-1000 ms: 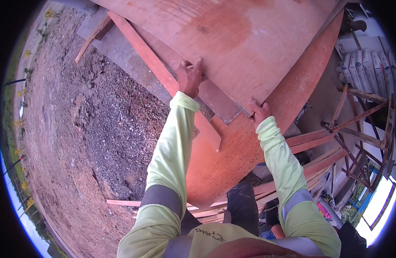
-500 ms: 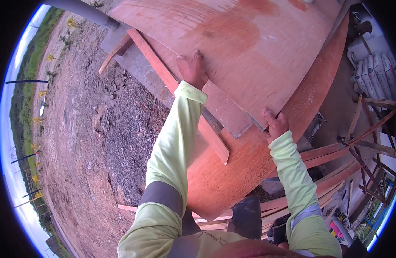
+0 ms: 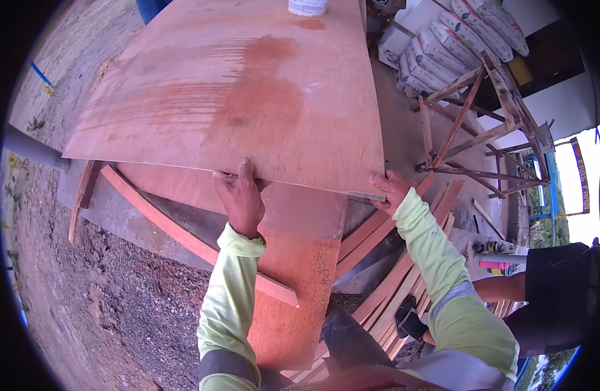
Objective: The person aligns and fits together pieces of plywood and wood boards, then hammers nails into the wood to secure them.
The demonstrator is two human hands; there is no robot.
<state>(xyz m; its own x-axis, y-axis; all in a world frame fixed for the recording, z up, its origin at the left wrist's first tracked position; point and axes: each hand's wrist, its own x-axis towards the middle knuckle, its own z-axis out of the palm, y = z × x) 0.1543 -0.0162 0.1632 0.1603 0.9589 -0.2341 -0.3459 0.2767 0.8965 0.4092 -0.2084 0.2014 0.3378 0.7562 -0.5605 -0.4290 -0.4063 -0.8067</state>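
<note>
A large reddish plywood sheet (image 3: 169, 124), stained with darker wet patches, lies across the upper middle. My left hand (image 3: 240, 199) grips its near edge around the middle, thumb on top and fingers curled below. At the sheet's near right corner, my right hand (image 3: 392, 189) pinches the edge between thumb and fingers. Under it shows another plywood sheet (image 3: 292, 332), more orange and sprinkled with sawdust. A narrow wooden strip (image 3: 182, 218) slants beneath my left forearm. The fingers under the sheet are partly hidden.
A white bucket (image 3: 308, 8) stands on the sheet's far end. Stacked white sacks (image 3: 437, 49) and a wooden trestle frame (image 3: 473, 140) are at the right. Long timber pieces (image 3: 394, 293) lie by my legs. Another person's leg (image 3: 499, 289) is at the lower right. Gravel lies left.
My view has turned to the right, so the sheet's near edge now runs nearly level. Both hands keep hold of it. Another person's legs have come into view at the right.
</note>
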